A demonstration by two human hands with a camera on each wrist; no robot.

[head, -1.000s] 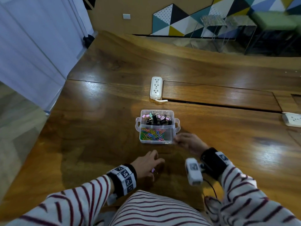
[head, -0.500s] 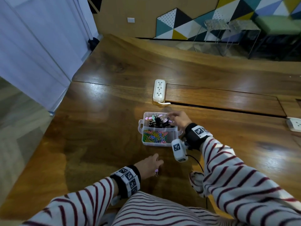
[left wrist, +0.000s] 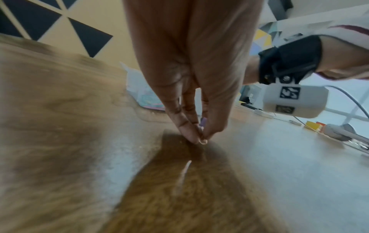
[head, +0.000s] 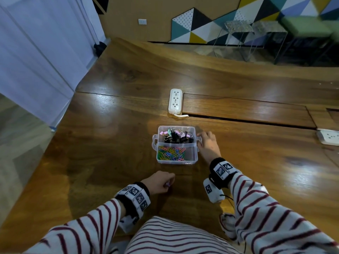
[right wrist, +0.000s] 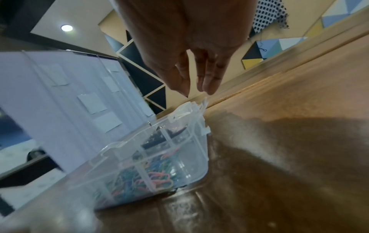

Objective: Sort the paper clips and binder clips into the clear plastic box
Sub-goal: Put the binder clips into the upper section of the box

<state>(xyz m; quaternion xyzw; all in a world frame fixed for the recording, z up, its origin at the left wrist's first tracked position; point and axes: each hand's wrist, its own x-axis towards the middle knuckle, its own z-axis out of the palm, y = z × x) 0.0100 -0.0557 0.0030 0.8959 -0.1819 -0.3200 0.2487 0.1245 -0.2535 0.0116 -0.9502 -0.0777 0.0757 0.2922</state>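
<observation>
The clear plastic box (head: 190, 158) stands on the wooden table, and shows up close in the right wrist view (right wrist: 191, 164). Its far compartment holds black and pastel binder clips (head: 174, 137). Coloured paper clips (head: 170, 153) (right wrist: 151, 178) fill the near one. My right hand (head: 207, 143) lies beside the box's right handle, fingers (right wrist: 209, 82) straight and holding nothing, their tips just above the handle. Nearer to me, my left hand (head: 159, 182) rests low on the table in front of the box, fingertips (left wrist: 189, 134) pinching a small purple clip (left wrist: 203, 123); its kind is unclear.
A white power strip (head: 175, 101) lies behind the box beside a long slot in the table. A second strip (head: 328, 137) sits at the right edge. The table's left edge drops to the floor. Stools stand beyond the far edge.
My right hand went from the box's near right corner to over the binder clip compartment, then drew back to the box's right side. My left hand stayed put, pinching the clip.
</observation>
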